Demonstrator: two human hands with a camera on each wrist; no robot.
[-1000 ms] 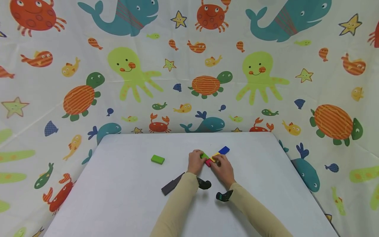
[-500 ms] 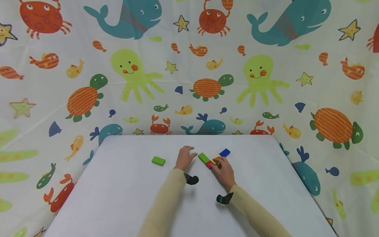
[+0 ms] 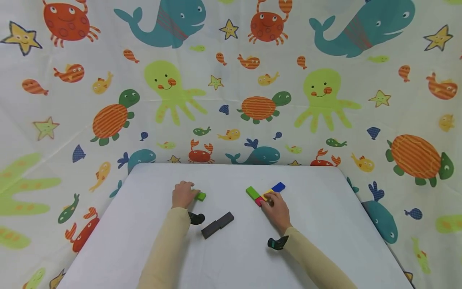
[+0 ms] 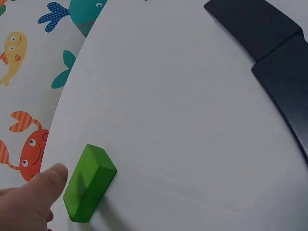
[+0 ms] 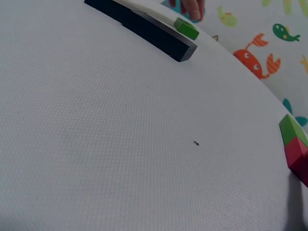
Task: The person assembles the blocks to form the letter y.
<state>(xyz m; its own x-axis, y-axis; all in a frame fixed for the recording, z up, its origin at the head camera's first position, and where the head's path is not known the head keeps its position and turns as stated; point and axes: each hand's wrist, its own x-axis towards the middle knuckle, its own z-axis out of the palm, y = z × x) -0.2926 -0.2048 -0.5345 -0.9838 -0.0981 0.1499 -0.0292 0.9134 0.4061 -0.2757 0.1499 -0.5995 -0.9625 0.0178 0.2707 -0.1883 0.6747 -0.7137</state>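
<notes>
In the head view, my left hand [image 3: 183,195] is at a loose green block [image 3: 201,196] on the left of the table. The left wrist view shows its thumb beside this green block [image 4: 90,185], with a narrow gap between them. My right hand [image 3: 277,209] has its thumb by a red block [image 3: 258,200] and curled fingers over a yellow block [image 3: 265,197], which they partly hide. Another green block [image 3: 253,192] adjoins the red one, and a blue block [image 3: 278,187] lies at the yellow one's far end, making a bent row.
Two dark grey bars [image 3: 218,224], end to end and slightly offset, lie on the white table [image 3: 231,261] between the forearms. A cloth [image 3: 223,120] printed with sea animals hangs behind the far table edge. Each wrist carries a small black device [image 3: 277,243].
My left hand has let go of the green block in the row and moved left to the loose green block, uncovering the dark bars. My right hand has stayed at the row.
</notes>
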